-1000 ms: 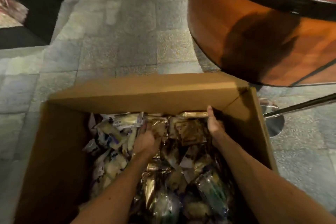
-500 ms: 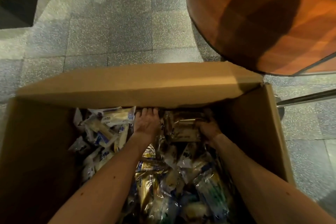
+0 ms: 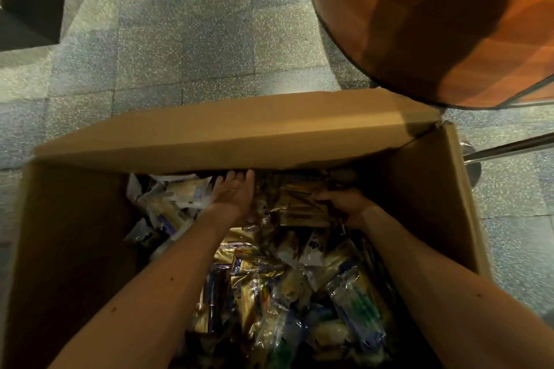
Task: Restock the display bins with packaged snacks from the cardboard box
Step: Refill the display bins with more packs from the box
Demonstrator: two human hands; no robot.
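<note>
The fingers [image 3: 232, 178] of the left hand [image 3: 235, 193] are held straight and loose, gripping nothing. They are laid on the snack packets [image 3: 269, 272], with the tips tucked under the far flap [image 3: 233, 132] of the cardboard box [image 3: 75, 249]. The fingers [image 3: 325, 196] of the right hand [image 3: 347, 204] are curled round the edge of a stack of gold packets [image 3: 299, 210], which lies just beside the left hand at its 3 o'clock. Both hands are placed at the 12 o'clock end of the box's inside. White-and-blue packets [image 3: 177, 201] are heaped at 9 o'clock from the left hand. Mixed gold, clear and green packets fill the box toward 6 o'clock, between the forearms. The box is set on a speckled tile floor [image 3: 186, 39]. A round wooden stand [image 3: 449, 24] is seen at 1 o'clock from the box and a metal pole [image 3: 509, 147] at 3 o'clock.
</note>
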